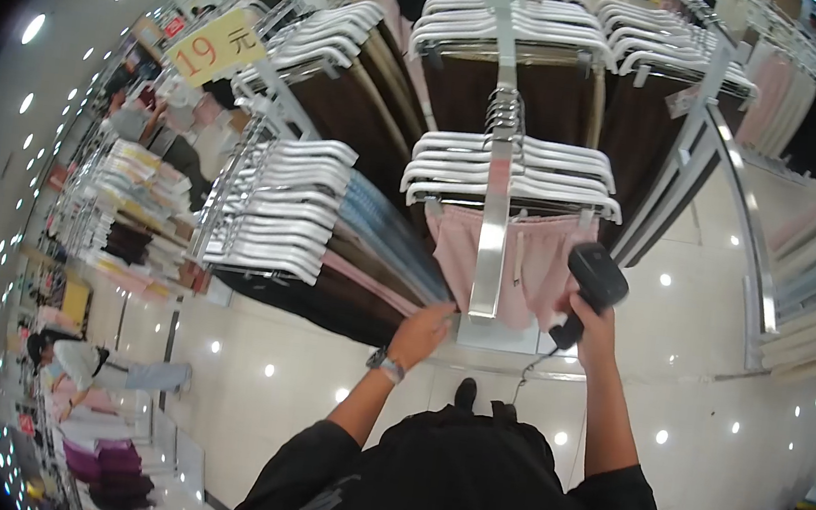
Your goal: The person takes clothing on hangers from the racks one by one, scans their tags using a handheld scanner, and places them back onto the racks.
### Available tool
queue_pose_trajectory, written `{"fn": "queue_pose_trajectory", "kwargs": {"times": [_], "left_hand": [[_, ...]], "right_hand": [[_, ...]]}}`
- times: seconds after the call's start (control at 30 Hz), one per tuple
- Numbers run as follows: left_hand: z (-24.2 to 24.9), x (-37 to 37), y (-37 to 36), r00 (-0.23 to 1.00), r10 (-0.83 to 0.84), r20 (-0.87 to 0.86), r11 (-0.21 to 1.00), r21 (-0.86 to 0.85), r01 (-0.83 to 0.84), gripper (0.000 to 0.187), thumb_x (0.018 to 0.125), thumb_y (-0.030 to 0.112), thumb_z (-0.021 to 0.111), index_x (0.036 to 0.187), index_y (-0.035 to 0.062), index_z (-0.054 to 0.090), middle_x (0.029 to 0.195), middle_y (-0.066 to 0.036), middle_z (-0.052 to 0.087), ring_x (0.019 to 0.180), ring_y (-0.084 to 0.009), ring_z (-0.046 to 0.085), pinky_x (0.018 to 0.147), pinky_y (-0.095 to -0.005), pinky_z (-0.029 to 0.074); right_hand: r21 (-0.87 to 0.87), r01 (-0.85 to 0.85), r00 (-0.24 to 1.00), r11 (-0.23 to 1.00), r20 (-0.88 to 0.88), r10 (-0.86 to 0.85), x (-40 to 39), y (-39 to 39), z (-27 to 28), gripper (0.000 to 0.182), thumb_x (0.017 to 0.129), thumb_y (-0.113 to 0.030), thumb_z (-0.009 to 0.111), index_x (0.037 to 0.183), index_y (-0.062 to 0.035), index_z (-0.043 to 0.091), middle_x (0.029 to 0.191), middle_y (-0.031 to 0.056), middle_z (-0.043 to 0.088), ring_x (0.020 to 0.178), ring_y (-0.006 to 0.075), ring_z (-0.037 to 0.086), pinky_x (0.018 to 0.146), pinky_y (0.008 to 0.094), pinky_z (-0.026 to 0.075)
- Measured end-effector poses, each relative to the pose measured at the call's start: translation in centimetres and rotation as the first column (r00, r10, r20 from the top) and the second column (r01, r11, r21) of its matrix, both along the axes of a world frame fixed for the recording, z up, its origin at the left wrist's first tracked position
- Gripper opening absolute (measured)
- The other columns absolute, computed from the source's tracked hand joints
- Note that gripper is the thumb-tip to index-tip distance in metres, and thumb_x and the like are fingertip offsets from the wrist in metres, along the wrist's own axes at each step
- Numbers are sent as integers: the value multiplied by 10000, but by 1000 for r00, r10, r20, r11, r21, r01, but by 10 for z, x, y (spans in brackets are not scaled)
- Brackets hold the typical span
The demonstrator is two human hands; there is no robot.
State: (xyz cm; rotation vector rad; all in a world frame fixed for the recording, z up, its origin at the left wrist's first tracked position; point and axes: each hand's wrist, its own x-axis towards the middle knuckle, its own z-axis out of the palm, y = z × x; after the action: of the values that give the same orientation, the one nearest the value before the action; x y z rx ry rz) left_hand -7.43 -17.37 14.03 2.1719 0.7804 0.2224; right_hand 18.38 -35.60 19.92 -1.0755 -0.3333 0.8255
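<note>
Pink shorts (pixel 513 257): hanging on the front rack bar (pixel 493 235). Right hand (pixel 589 326): right of the shorts, fingers closed around a black scanner (pixel 597 277). Left hand (pixel 421 332): left of the shorts, finger spacing unclear.

Pink shorts (pixel 545 266): matt cloth, gathered (softly wrinkled). Rail (pixel 491 254): glossy metal. Hangers (pixel 518 172): smooth white plastic. Floor (pixel 393 386): glossy.

Small round ceiling lights (pixel 33 29) gleam on a pale, glossy tiled floor (pixel 266 355) between metal clothing racks (pixel 748 228).
</note>
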Motion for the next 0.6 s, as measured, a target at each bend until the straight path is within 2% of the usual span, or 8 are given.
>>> {"fn": "queue_pose_trajectory", "kwargs": {"times": [0.07, 0.17, 0.23, 0.33, 0.43, 0.47, 0.53, 0.6], "left_hand": [[-33, -51, -32, 997, -17, 77, 996, 92, 9, 292, 895, 172, 571, 1141, 20, 617, 1112, -179, 638, 1061, -339, 590, 924, -375, 462], [-20, -115, -73, 997, 71, 16, 997, 0, -71, 251, 903, 157, 560, 1095, 16, 641, 1078, -156, 658, 1011, -304, 623, 882, -351, 485], [-18, -152, -81, 961, 270, -62, 951, -138, -276, 209, 913, 147, 553, 1028, 10, 661, 994, -126, 684, 882, -233, 664, 790, -306, 514], [-23, -189, -74, 881, 473, -23, 867, -165, -470, 182, 912, 130, 552, 983, 4, 663, 916, -99, 689, 769, -175, 660, 716, -272, 516], [-21, -200, -59, 867, 492, 77, 862, -182, -473, 176, 918, 133, 550, 954, -2, 658, 873, -95, 681, 742, -168, 652, 698, -272, 512], [-19, -202, -54, 871, 478, 113, 869, -203, -451, 180, 921, 137, 548, 951, -3, 656, 871, -96, 680, 745, -171, 652, 699, -274, 511], [-24, -212, -41, 881, 452, 139, 887, -175, -427, 183, 925, 142, 547, 960, -3, 653, 865, -96, 677, 747, -170, 652, 698, -277, 510], [-22, -231, -28, 893, 416, 171, 899, -226, -375, 186, 927, 144, 548, 977, -3, 650, 865, -93, 675, 749, -169, 650, 702, -277, 509]], "right_hand": [[-57, 7, 1000, 998, 23, -6, -16, -26, -27, 177, 831, -75, 636, 980, -9, 566, 741, 64, 602, 656, 158, 585, 563, 274, 441], [-86, -38, 997, 996, -74, 32, -57, -56, -44, 135, 825, -47, 627, 939, 2, 572, 707, 61, 591, 588, 160, 573, 561, 273, 443], [-124, -117, 992, 985, -67, 109, -83, -68, -59, 89, 823, -44, 626, 888, 0, 585, 680, 54, 588, 573, 152, 571, 566, 270, 446], [-247, -329, 944, 911, -55, 326, -124, -66, -71, 121, 818, -59, 645, 899, -9, 571, 700, 51, 585, 582, 138, 569, 564, 262, 452], [-339, -502, 837, 796, 44, 546, -160, -45, -51, 202, 790, -78, 714, 938, -23, 589, 758, 26, 616, 595, 107, 569, 551, 251, 456], [-338, -506, 831, 793, 54, 553, -174, -37, -49, 202, 790, -78, 714, 938, -23, 589, 758, 26, 616, 595, 107, 569, 551, 251, 456], [-264, -408, 787, 874, 385, 483, -207, -14, -46, 217, 775, -63, 733, 934, -22, 592, 759, 26, 615, 616, 99, 578, 559, 258, 471], [-227, -403, 778, 887, 426, 462, -237, 10, -49, 223, 775, -42, 734, 943, -10, 591, 757, 30, 614, 617, 104, 583, 577, 265, 482]]}}
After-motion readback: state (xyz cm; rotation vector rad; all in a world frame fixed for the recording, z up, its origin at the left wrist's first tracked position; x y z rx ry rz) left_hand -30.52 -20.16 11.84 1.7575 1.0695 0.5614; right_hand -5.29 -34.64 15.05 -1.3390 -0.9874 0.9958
